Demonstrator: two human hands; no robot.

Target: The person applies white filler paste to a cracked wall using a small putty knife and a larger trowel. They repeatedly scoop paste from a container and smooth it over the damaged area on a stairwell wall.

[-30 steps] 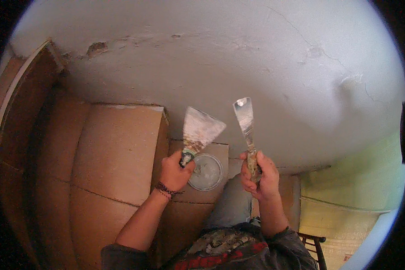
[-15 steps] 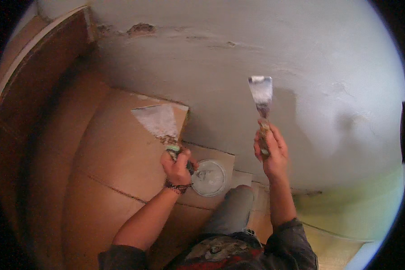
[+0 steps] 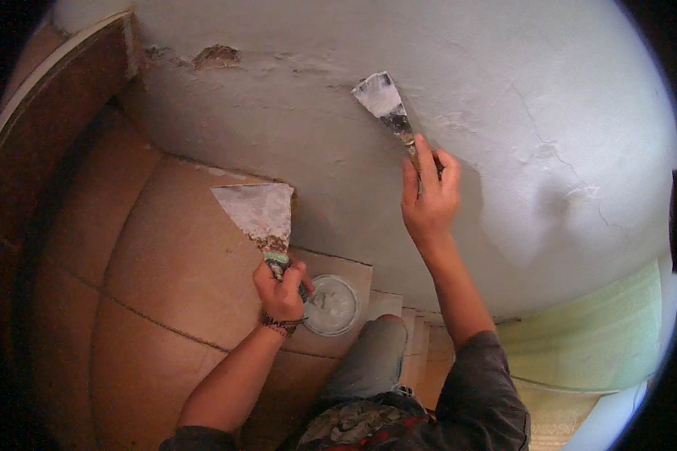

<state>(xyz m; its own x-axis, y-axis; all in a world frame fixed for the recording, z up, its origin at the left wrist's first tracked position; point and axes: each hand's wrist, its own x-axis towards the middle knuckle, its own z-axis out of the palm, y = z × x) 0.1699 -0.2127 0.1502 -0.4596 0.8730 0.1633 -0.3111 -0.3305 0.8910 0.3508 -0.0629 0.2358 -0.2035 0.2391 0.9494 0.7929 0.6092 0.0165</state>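
My right hand (image 3: 432, 194) is closed round the handle of a narrow putty knife (image 3: 382, 98), its blade smeared with white paste and laid against the grey wall (image 3: 489, 83) near a rough patch. In my left hand (image 3: 282, 292) I grip a wider putty knife (image 3: 262, 214) by its green and dark handle. White residue coats that broad blade, with brownish crust near the handle; it is held out over the tiled floor. Beside my left hand stands a round tub (image 3: 331, 306) of whitish paste, its left rim partly hidden by my fingers.
A chipped hole (image 3: 217, 56) and a crack line mark the wall's upper left. Brown floor tiles (image 3: 180, 255) spread below, with a dark wooden panel (image 3: 68, 90) at far left. Greenish sheeting (image 3: 587, 331) hangs at lower right. My bent knee (image 3: 384, 338) is near the tub.
My right hand has moved up and left, bringing the narrow putty knife up the wall and tilting its blade leftward. The left hand still holds the wide knife, slightly lower in view.
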